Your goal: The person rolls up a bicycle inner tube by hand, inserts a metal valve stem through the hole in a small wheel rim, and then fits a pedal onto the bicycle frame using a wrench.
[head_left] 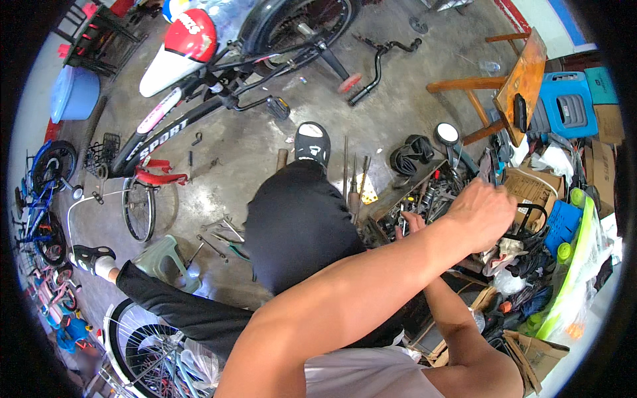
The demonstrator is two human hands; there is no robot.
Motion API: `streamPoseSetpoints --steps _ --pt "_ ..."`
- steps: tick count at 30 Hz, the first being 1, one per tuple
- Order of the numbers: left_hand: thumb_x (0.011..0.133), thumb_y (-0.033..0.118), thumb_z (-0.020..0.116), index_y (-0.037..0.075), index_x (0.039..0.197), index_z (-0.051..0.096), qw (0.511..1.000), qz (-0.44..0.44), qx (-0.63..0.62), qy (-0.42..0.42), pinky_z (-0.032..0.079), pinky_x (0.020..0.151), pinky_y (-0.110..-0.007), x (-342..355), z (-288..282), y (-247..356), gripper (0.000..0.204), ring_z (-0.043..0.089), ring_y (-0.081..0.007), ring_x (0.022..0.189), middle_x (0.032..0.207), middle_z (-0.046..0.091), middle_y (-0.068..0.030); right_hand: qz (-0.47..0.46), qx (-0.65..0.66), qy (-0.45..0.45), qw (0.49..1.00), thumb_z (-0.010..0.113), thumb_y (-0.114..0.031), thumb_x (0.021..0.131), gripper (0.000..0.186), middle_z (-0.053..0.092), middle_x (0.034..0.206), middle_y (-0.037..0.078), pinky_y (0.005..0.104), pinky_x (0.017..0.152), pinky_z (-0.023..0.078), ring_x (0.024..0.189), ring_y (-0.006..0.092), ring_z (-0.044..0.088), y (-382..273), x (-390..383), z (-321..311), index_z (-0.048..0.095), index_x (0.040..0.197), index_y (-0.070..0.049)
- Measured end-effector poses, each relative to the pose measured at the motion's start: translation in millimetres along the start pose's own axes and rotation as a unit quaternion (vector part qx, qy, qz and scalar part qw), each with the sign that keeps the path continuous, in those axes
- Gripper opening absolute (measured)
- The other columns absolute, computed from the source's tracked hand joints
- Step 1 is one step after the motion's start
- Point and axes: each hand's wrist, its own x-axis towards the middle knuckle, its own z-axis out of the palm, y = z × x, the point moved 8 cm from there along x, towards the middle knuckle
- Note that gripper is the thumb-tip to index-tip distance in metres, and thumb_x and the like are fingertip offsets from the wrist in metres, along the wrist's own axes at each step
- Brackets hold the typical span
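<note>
My left arm crosses over my right and reaches to the far right. At its end my left hand (488,207) is closed in a fist beside the heap of parts; what it grips, if anything, I cannot make out. Lower and nearer, my right hand (415,224) is at the edge of a tool tray (379,219) filled with metal tools and parts. Its visible fingertips are apart, close to a small silvery piece. My left forearm hides the rest of that hand and part of the tray.
Ahead lies a bicycle (192,123) with a red and white saddle (192,40). Long thin tools (353,182) lie between my foot and the tray. A wooden stool (511,93) leans at the right; a pale green stool (162,260) and a wheel (139,209) are left.
</note>
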Motion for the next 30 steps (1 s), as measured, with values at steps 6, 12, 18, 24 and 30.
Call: streamPoseSetpoints --steps 6,12,18,24,30 --pt "0.084 0.011 0.067 -0.001 0.104 0.066 0.940 0.111 0.033 0.320 0.055 0.075 -0.042 -74.3 -178.0 50.9 0.024 0.069 -0.0319 0.088 0.100 0.063 -0.0177 -0.074 -0.133 0.062 0.986 0.065 -0.013 0.096 0.041 0.059 0.127 0.013 0.0446 0.099 0.048 0.117 0.0281 0.057 -67.9 38.3 -35.7 0.055 0.135 -0.006" --pt "0.107 0.017 0.058 0.000 0.117 0.065 0.725 -0.203 -0.123 0.646 0.053 0.082 -0.029 -376.2 -265.0 -99.5 0.021 0.064 -0.0123 0.089 0.099 0.069 -0.0055 -0.117 0.156 0.140 0.971 0.062 -0.010 0.101 0.030 0.066 0.126 0.005 0.0324 0.087 0.053 0.096 0.0150 0.063 -93.4 137.3 -105.8 0.065 0.131 -0.007" --pt "0.101 0.023 0.061 -0.001 0.110 0.068 0.648 -0.515 -0.179 0.532 0.054 0.077 -0.032 -570.4 -77.4 -179.8 0.026 0.068 -0.0156 0.083 0.088 0.071 -0.0076 -0.336 0.326 0.087 0.879 0.058 -0.011 0.106 0.026 0.068 0.123 0.008 0.0298 0.096 0.051 0.108 0.0141 0.064 -358.8 157.9 -187.4 0.065 0.127 0.001" --pt "0.100 0.025 0.063 -0.001 0.112 0.067 0.646 -0.596 -0.306 0.366 0.054 0.069 -0.034 -583.3 -22.8 -186.2 0.029 0.068 -0.0175 0.072 0.084 0.070 -0.0072 -0.472 0.288 -0.171 0.815 0.067 -0.011 0.099 0.024 0.071 0.107 0.003 0.0252 0.087 0.050 0.096 0.0090 0.063 -577.0 73.8 -119.9 0.069 0.122 -0.003" --pt "0.097 0.035 0.062 0.004 0.115 0.068 0.746 -0.553 -0.108 0.354 0.054 0.085 -0.045 -610.2 -48.5 -223.7 0.036 0.071 -0.0356 0.097 0.100 0.074 -0.0172 -0.589 -0.149 -0.285 0.741 0.072 -0.028 0.093 0.042 0.069 0.110 0.014 0.0404 0.087 0.054 0.100 0.0299 0.068 -579.8 57.3 35.7 0.063 0.127 -0.005"
